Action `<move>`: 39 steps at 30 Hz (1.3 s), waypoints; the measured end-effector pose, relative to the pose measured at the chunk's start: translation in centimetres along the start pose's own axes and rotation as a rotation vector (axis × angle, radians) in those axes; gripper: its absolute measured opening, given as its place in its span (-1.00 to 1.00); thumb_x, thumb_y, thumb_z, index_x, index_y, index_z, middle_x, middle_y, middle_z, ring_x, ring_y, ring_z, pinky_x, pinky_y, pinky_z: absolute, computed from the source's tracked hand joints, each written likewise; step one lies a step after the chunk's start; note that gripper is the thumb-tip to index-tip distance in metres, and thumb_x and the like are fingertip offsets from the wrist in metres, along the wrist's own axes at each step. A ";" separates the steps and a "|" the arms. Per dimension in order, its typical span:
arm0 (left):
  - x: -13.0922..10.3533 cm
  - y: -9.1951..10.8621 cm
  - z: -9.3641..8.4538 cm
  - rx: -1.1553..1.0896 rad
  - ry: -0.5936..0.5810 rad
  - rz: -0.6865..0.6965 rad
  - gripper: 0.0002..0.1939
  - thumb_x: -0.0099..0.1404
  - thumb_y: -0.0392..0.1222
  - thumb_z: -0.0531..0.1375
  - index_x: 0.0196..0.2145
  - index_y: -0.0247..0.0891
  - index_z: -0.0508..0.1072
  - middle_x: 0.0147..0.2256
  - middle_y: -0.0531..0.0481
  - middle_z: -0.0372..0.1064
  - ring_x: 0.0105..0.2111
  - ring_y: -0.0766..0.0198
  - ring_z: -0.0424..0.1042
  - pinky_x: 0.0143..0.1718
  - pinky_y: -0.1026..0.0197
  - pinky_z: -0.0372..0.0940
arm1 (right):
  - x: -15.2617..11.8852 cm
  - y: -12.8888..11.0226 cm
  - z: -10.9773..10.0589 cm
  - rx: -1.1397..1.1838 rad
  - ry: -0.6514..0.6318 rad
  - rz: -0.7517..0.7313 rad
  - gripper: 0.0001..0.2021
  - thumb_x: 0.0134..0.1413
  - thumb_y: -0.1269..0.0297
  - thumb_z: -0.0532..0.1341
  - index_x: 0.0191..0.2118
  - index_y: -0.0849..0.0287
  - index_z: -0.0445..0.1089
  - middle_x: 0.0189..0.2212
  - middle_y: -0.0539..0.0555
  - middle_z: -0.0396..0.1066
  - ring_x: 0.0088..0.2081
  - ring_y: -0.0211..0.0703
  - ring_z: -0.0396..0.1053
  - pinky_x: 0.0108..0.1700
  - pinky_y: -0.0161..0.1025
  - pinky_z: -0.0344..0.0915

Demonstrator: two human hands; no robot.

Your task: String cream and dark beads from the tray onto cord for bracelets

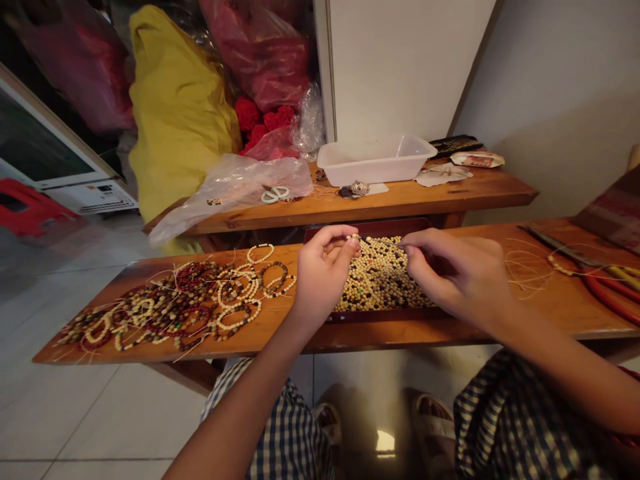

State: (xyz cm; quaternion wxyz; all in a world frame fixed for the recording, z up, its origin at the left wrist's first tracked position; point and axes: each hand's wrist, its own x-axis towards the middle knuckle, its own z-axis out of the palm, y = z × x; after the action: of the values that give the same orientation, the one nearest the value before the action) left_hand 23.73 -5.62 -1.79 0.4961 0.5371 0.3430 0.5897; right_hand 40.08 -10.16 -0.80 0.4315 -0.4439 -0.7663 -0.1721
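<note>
We see two bare hands working over a shallow dark-red rectangular tray (413, 227), which sits on a long orange-brown wooden desk (285, 339) and carries a thick layer of loose round beads (380, 283), mostly cream with dark brown ones mixed in.

The left hand (324, 277) is above the tray's left side, its thumb and index finger closed on a short row of tiny round cream beads (355, 236). We find this row right at those fingertips, raised over the far part of the tray and a little apart from the right fingers.

The right hand (460, 277) reaches in over the tray's right side. Its thumb and index fingertip are close together, pointing toward the row; we cannot tell whether they grip something, as any thread there is too fine to make out.

To the left of the tray we see a heap of beaded bracelets (165, 313) in cream, brown and dark red, with loose pale thread ends. Right of the right hand lie a loosely looped pale thread (525, 288) and a metal hand tool with red-orange handles (607, 300). Behind, a white plastic tub (375, 172) stands on a second wooden desk (240, 220).
</note>
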 end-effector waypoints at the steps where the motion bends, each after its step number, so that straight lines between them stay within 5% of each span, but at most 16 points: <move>1: 0.1 -0.1 -0.1 0.017 -0.004 0.015 -0.89 0.10 -0.45 0.21 -0.38 -0.34 0.45 -0.49 0.05 0.41 -0.48 0.44 0.41 -0.35 0.39 0.32 | -0.1 0.1 0.1 -0.026 -0.006 -0.033 -0.91 0.05 0.45 0.13 -0.37 0.19 0.37 -0.65 -0.06 0.36 -0.66 -0.36 0.23 -0.55 -0.37 0.17; 9: 0.4 -0.6 -0.6 0.070 -0.062 0.034 -0.90 0.09 -0.41 0.22 -0.37 -0.34 0.45 -0.47 0.06 0.41 -0.45 0.44 0.41 -0.35 0.39 0.33 | -0.6 0.6 0.0 -0.097 -0.091 -0.152 -0.91 0.07 0.45 0.11 -0.32 0.21 0.35 -0.60 0.01 0.40 -0.59 -0.27 0.29 -0.48 -0.30 0.20; 17: 0.4 -0.2 -0.8 -0.252 -0.130 -0.217 -0.82 0.05 -0.39 0.28 -0.32 -0.39 0.47 -0.49 0.02 0.44 -0.48 0.43 0.43 -0.30 0.35 0.33 | 0.4 -0.2 0.0 0.360 -0.300 0.382 -0.88 0.12 0.37 0.07 -0.39 0.17 0.32 -0.61 -0.05 0.31 -0.58 -0.33 0.23 -0.51 -0.35 0.14; 22: 0.8 -0.2 -0.9 -0.404 -0.112 -0.279 -0.84 0.05 -0.47 0.25 -0.34 -0.43 0.47 -0.46 -0.02 0.45 -0.45 0.43 0.44 -0.26 0.35 0.33 | 0.7 0.1 0.1 0.584 -0.257 0.588 -0.87 0.12 0.32 0.09 -0.39 0.19 0.33 -0.66 -0.10 0.17 -0.62 -0.37 0.12 -0.57 -0.36 0.08; 29: 0.8 -0.4 -0.9 -0.394 -0.123 -0.239 -0.88 0.07 -0.46 0.24 -0.36 -0.40 0.47 -0.47 -0.01 0.42 -0.45 0.43 0.42 -0.26 0.33 0.32 | 0.6 0.4 -0.1 0.549 -0.195 0.604 -0.89 0.05 0.38 0.14 -0.46 0.19 0.35 -0.66 -0.09 0.18 -0.62 -0.38 0.09 -0.58 -0.35 0.03; 39: 0.5 0.7 -0.9 -0.560 -0.221 -0.426 -0.87 0.14 -0.54 0.14 -0.36 -0.46 0.45 -0.46 -0.05 0.38 -0.48 0.47 0.37 -0.40 0.44 0.28 | 0.6 0.5 -0.5 0.518 -0.138 0.538 -0.89 0.01 0.40 0.15 -0.50 0.18 0.35 -0.65 -0.09 0.22 -0.61 -0.38 0.09 -0.57 -0.35 0.03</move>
State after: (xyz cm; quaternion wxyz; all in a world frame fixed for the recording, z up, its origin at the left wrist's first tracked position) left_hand 22.76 -5.19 -1.14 0.7696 0.3577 0.2170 0.4824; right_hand 40.60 -9.87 -0.10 0.5066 -0.5159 -0.6677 0.1770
